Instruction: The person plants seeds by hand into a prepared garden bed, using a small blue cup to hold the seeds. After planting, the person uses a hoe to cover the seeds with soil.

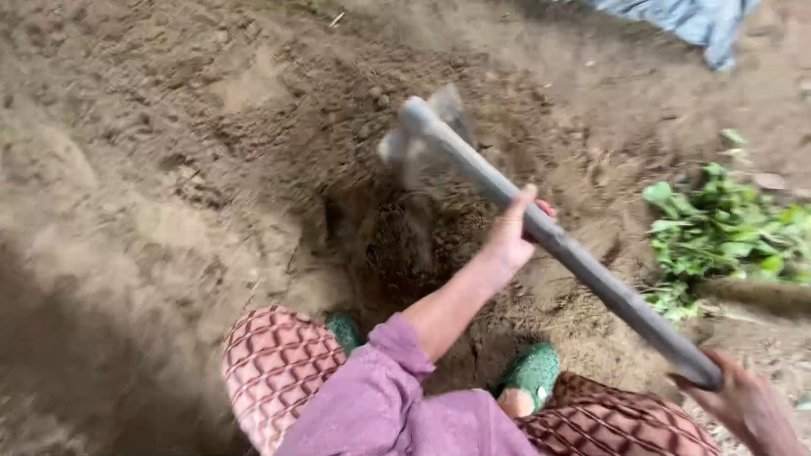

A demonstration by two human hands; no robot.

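Hoe point(473, 165) over dug soil point(253, 169) – left hand point(511, 232) clenched mid-handle, right hand point(748, 405) gripping the handle end – blurred blade above the pit, green plants point(718, 224) at right, green shoes point(532, 371) below.

matt grey handle point(583, 270) and dull metal hoe blade point(422, 139) over rough, crumbly brown soil point(169, 169); soft purple cloth sleeve point(380, 388)

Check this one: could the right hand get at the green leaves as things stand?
Probably not at once. The right hand is shut around the end of the hoe handle, so it would have to let go first. Otherwise the leaves lie on open soil on that side, with nothing between.
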